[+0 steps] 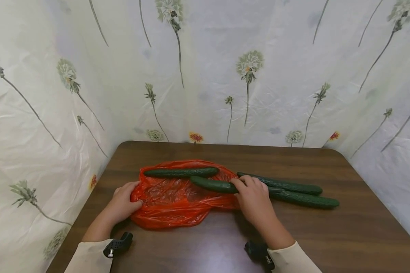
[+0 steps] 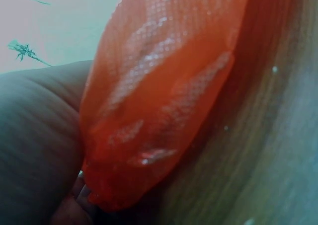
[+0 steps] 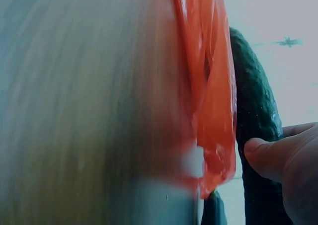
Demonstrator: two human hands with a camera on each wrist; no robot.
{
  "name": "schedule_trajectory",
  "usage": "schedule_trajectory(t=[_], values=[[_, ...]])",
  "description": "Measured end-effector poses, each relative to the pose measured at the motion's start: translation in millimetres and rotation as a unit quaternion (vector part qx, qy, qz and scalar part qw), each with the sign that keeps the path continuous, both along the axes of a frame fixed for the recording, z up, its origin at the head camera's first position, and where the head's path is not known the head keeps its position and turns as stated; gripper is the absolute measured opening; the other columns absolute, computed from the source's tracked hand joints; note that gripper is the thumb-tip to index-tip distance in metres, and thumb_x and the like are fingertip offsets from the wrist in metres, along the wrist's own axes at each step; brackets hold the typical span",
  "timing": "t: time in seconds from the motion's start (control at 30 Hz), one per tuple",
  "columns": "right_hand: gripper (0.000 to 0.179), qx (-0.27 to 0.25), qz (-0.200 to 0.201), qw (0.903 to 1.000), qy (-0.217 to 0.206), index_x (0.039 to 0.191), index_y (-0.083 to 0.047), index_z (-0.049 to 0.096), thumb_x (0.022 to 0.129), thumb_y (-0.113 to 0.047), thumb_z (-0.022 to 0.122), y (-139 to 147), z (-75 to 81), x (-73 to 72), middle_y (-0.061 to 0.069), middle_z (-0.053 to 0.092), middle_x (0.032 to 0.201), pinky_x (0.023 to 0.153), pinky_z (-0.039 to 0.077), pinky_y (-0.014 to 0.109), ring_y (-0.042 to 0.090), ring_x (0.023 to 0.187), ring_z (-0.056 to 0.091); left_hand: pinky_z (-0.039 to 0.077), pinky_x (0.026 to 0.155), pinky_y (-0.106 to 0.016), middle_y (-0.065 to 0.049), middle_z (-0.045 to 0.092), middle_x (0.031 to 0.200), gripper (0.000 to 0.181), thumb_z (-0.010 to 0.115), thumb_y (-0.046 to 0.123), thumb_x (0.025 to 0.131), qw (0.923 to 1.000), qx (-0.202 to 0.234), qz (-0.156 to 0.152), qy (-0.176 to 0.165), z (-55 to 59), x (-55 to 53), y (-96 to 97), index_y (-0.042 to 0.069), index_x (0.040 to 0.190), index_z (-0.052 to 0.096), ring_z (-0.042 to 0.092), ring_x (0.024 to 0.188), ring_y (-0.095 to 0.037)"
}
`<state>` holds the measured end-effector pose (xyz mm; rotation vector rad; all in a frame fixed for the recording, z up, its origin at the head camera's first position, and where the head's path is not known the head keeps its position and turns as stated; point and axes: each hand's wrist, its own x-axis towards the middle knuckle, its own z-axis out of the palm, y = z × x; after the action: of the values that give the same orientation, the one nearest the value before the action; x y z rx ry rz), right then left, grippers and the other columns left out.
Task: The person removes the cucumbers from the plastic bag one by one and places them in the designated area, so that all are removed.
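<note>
A red plastic bag (image 1: pixel 171 212) lies flattened on the table. My left hand (image 1: pixel 123 201) pinches its left edge between thumb and fingers; in the left wrist view the bag (image 2: pixel 159 101) hangs in front of the thumb side. My right hand (image 1: pixel 256 197) grips a dark green cucumber (image 1: pixel 213 185), whose left end reaches over the bag. The right wrist view shows the thumb pressed on this cucumber (image 3: pixel 256 86), beside the bag's crumpled edge (image 3: pixel 216 96). Another cucumber (image 1: pixel 181 173) rests on the bag's far part.
Two more cucumbers lie at the right, one farther back (image 1: pixel 294 186) and one nearer (image 1: pixel 307 199), their left ends partly behind my right hand. The brown wooden table (image 1: pixel 191 254) meets a dandelion-patterned sheet (image 1: pixel 205 94) at its back and sides.
</note>
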<state>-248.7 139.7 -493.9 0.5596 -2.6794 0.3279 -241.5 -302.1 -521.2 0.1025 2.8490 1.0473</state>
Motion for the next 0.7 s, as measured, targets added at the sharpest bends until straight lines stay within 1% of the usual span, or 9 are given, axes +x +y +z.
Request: schedule_trajectory(t=[0.2, 0.43, 0.53, 0.7], values=[[0.051, -0.004, -0.012, 0.9999, -0.004, 0.133, -0.021, 0.069, 0.086, -0.015, 0.087, 9.6, -0.2, 3.0, 0.007, 0.064, 0.122, 0.094, 0.047, 0.06, 0.036, 0.112, 0.06, 0.033, 0.114, -0.07, -0.026, 0.039, 0.162, 0.075, 0.072, 0.021, 0.092, 1.0, -0.002, -0.001, 0.004, 4.2, -0.5, 1.5, 0.001, 0.157, 0.041, 0.031, 0.141, -0.05], [0.05, -0.003, -0.025, 0.9996, -0.01, 0.134, -0.019, 0.068, 0.087, -0.013, 0.085, 24.1, 3.5, 7.4, 0.01, 0.065, 0.123, 0.094, 0.047, 0.065, 0.039, 0.113, 0.06, 0.033, 0.114, -0.07, -0.028, 0.04, 0.16, 0.076, 0.073, 0.021, 0.09, 0.9999, -0.007, -0.004, 0.01, 7.7, 3.0, 4.7, -0.001, 0.156, 0.042, 0.032, 0.14, -0.052], [0.049, -0.005, -0.033, 0.9994, -0.012, 0.133, -0.018, 0.069, 0.087, -0.012, 0.085, 30.8, 3.3, 9.6, 0.011, 0.065, 0.123, 0.094, 0.046, 0.066, 0.04, 0.115, 0.06, 0.034, 0.113, -0.07, -0.027, 0.04, 0.161, 0.076, 0.073, 0.022, 0.091, 1.0, -0.004, -0.003, 0.006, 7.7, 3.8, 5.0, 0.0, 0.157, 0.042, 0.032, 0.14, -0.051], [0.048, -0.002, -0.04, 0.9991, -0.015, 0.132, -0.017, 0.07, 0.087, -0.013, 0.085, 39.8, 2.5, 13.6, 0.011, 0.066, 0.122, 0.094, 0.046, 0.065, 0.04, 0.114, 0.06, 0.035, 0.113, -0.07, -0.026, 0.04, 0.161, 0.075, 0.072, 0.022, 0.092, 1.0, -0.006, -0.002, 0.004, 4.6, 3.0, 4.3, 0.001, 0.157, 0.042, 0.032, 0.14, -0.05]])
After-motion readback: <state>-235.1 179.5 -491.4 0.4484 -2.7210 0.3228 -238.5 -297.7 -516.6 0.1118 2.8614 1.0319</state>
